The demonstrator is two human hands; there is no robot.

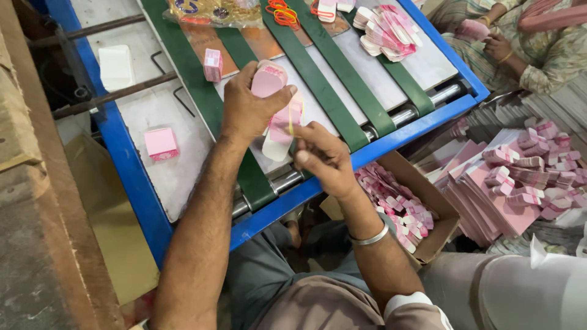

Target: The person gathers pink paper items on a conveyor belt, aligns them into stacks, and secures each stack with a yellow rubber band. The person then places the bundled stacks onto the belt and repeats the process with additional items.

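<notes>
Pink card stack (273, 104), raised over the belt table (318, 73): gripped in left hand (247, 110), fingers clenched round its top. Yellow band (291, 119) stretched round the stack, pinched in right hand (324, 159) fingers. Nearby: loose stacks (385, 30) on belts, pink box (213, 65), carton (428, 201) of bundles beside the table.

Blue-framed metal worktop (131, 177) with green conveyor belts (318, 79) runs diagonally under even daylight. Open brown cardboard box (440, 229) sits below its lower edge. Worn brown wooden plank (30, 201) at left.
</notes>
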